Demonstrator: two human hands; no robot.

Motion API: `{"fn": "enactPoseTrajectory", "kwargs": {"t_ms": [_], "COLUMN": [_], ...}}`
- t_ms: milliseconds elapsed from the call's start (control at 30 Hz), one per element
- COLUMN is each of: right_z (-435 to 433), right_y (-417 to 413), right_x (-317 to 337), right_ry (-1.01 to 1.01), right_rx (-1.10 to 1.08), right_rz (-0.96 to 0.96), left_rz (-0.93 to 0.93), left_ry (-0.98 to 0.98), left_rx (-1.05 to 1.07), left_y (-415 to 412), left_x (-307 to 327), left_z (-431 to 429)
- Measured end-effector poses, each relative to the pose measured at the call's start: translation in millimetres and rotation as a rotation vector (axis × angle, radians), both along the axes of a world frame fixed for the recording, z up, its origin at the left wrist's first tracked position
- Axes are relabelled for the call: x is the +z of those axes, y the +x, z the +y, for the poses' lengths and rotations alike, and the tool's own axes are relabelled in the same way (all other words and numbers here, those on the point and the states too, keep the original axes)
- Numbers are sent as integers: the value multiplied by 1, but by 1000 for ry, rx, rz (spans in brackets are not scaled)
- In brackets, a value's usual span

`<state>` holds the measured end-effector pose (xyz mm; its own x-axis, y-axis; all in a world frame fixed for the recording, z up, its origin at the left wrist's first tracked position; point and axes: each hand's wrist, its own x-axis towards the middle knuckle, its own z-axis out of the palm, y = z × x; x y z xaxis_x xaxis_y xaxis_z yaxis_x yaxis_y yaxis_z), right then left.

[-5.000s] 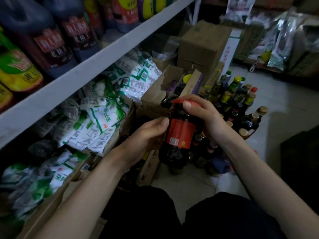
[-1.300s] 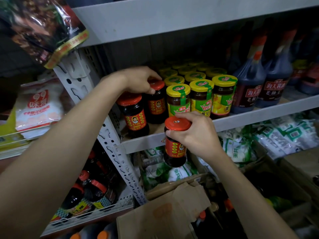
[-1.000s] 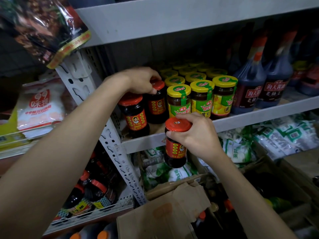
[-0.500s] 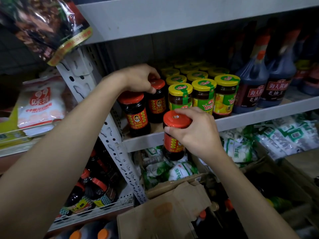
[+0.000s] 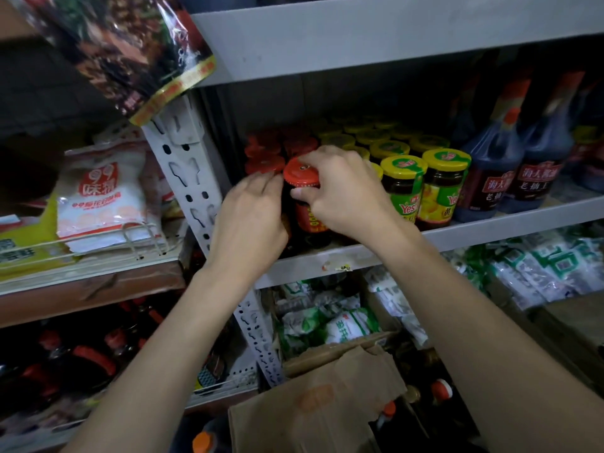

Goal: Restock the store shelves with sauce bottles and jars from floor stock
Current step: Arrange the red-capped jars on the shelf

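On the shelf, right fingers pinch the red-lidded jar — left fingers flat against it.

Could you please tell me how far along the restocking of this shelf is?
Done: several red-lidded jars stand in rows on the shelf. In hand: the right hand grips one more jar by its lid at the front of that row, and the left hand touches its side. Left: letting go, then the bottles down by the box.
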<state>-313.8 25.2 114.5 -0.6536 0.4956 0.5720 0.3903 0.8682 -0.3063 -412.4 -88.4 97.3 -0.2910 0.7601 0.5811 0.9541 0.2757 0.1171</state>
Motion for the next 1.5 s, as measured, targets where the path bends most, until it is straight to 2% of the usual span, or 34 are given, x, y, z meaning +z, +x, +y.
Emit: {"fn": "enactPoseTrajectory", "kwargs": {"t_ms": [100,233,333,533,867,1033,1267,1500], "right_z": [4,10,14,17,22,17,19,21], "right_y": [-4,-4,-6,-4,-13,-9,-4,-5], "right_x": [-3,0,10,15,15,1,-14,-11], "right_ry": [66,130,106,19,87,92,252,143], "right_rx": [-27,24,20,56,73,62,12,20], "right_rz": [-99,-95,-81,-177,-428,-360,-381,-322], "left_rz": [33,50,57,54,58,61,77,3], "left_ry": [-19,-24,-39,-32,-48,-31,10,81], "left_rx": [34,22,15,6,5,5,21,60], "left_y": [-3,-2,-3,-4,-5,-6,-7,-3], "left_x": [-3,-10,-8,-6,-8,-9,-15,-15], "left_z": [-1,2,5,3,2,1,4,9]}}
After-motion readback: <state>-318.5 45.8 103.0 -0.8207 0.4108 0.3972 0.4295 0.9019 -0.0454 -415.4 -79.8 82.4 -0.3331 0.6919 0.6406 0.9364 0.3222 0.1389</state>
